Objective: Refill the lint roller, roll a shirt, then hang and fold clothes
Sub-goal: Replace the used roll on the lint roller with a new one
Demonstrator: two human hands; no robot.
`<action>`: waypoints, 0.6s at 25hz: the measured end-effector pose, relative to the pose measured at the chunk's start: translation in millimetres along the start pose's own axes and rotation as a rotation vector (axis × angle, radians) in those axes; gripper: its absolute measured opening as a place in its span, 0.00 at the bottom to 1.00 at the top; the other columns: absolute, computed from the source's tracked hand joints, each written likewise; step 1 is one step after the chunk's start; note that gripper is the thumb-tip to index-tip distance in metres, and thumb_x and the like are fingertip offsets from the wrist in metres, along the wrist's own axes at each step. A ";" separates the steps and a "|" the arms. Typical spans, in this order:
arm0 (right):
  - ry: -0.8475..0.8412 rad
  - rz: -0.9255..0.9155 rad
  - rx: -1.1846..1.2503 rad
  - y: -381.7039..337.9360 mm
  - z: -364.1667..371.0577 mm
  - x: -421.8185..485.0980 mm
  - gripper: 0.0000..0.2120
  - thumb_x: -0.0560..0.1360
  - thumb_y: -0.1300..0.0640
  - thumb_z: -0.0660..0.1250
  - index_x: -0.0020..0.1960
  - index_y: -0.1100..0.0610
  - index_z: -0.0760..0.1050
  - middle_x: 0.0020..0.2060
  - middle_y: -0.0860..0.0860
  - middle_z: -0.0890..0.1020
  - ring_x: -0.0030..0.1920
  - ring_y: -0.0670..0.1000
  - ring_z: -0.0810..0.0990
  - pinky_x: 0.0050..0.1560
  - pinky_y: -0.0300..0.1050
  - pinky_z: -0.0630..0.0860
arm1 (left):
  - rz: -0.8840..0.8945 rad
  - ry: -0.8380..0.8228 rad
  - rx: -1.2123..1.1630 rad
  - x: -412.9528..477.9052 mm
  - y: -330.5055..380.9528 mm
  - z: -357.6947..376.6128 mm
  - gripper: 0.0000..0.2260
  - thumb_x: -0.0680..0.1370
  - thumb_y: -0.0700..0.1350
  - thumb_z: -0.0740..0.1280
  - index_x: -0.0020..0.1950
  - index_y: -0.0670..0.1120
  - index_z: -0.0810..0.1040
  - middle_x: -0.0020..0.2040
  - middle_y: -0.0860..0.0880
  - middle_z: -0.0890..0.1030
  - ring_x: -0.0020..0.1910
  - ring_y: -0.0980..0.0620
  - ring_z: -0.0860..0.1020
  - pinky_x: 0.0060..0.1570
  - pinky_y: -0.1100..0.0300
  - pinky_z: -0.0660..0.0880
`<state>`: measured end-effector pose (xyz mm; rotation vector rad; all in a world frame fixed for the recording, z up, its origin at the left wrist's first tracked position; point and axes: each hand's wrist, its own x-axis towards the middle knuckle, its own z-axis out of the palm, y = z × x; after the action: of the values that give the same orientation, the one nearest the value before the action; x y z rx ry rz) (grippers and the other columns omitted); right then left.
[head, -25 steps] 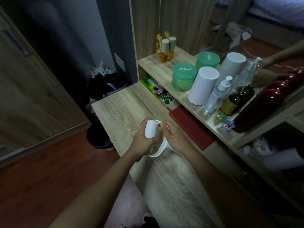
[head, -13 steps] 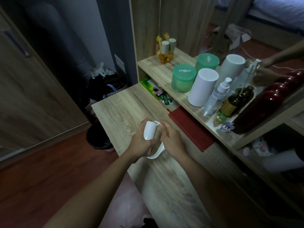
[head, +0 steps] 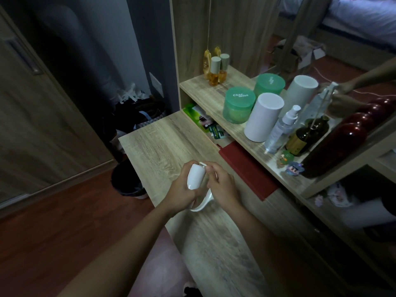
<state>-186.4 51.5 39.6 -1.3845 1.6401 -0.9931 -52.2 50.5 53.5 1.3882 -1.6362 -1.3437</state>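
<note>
I hold a white lint roller over the wooden desk (head: 162,144). Its white paper roll (head: 196,175) points up and away from me. My left hand (head: 182,192) is wrapped around the lower part of the roll. My right hand (head: 221,185) grips the curved white handle (head: 202,204), and its fingertips touch the roller's top end cap. Most of the handle is hidden between my palms. No shirt or other clothes are in view.
A shelf (head: 199,91) at the right carries green jars (head: 239,105), white cylinders (head: 263,116), spray bottles, dark bottles and small figurines. A red notebook (head: 246,168) lies under it. A black bin (head: 127,181) stands on the floor left of the desk. A mirror reflects my arm.
Both hands with the roller have shifted slightly left and a little away from me. My right fingers have moved up toward the roller's top end.
</note>
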 end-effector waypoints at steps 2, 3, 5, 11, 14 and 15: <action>-0.036 -0.014 0.019 -0.7 -4.9 -0.7 0.12 0.79 0.49 0.57 0.60 0.51 0.71 0.32 0.45 0.79 0.34 0.43 0.77 0.37 0.39 0.70 | 0.000 0.005 0.025 -1.0 -2.1 -0.3 0.32 0.67 0.40 0.70 0.64 0.64 0.62 0.51 0.60 0.73 0.44 0.60 0.76 0.36 0.68 0.73; -0.080 -0.021 0.028 -1.6 -9.0 -1.3 0.12 0.79 0.48 0.57 0.60 0.51 0.69 0.34 0.47 0.80 0.34 0.42 0.77 0.36 0.40 0.71 | 0.002 0.017 0.031 -1.9 -2.8 -0.9 0.34 0.68 0.40 0.70 0.67 0.64 0.60 0.52 0.60 0.73 0.45 0.60 0.77 0.36 0.69 0.72; -0.190 -0.013 0.010 0.6 -18.0 -3.4 0.15 0.80 0.46 0.52 0.59 0.52 0.70 0.39 0.52 0.82 0.37 0.45 0.80 0.41 0.46 0.76 | 0.012 0.068 0.015 -3.2 -4.0 -3.5 0.36 0.69 0.42 0.71 0.70 0.62 0.58 0.55 0.62 0.72 0.47 0.61 0.77 0.38 0.69 0.72; -0.262 -0.020 -0.443 18.3 -24.8 -26.2 0.29 0.80 0.45 0.46 0.44 0.63 0.79 0.39 0.58 0.83 0.40 0.56 0.81 0.35 0.40 0.65 | -0.021 0.072 0.128 -3.0 -5.7 -6.1 0.26 0.64 0.50 0.69 0.61 0.52 0.67 0.47 0.56 0.75 0.42 0.56 0.76 0.34 0.70 0.68; -0.216 -0.070 -0.452 19.9 -20.8 -26.0 0.34 0.75 0.43 0.42 0.39 0.65 0.79 0.35 0.60 0.83 0.34 0.53 0.78 0.32 0.40 0.62 | -0.007 0.055 0.171 -3.2 -3.8 -4.1 0.24 0.64 0.50 0.67 0.58 0.53 0.68 0.43 0.56 0.76 0.40 0.58 0.76 0.33 0.69 0.67; -0.222 -0.078 -0.460 20.9 -20.1 -24.3 0.34 0.76 0.44 0.43 0.39 0.65 0.79 0.35 0.60 0.83 0.34 0.55 0.79 0.31 0.41 0.61 | -0.001 0.060 0.177 -3.1 -2.8 -4.4 0.24 0.64 0.50 0.67 0.59 0.53 0.68 0.43 0.56 0.77 0.39 0.59 0.76 0.33 0.69 0.67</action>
<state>-209.9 79.7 30.5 -1.7989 1.7179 -0.4917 -46.4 52.2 52.7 1.5157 -1.7486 -1.1701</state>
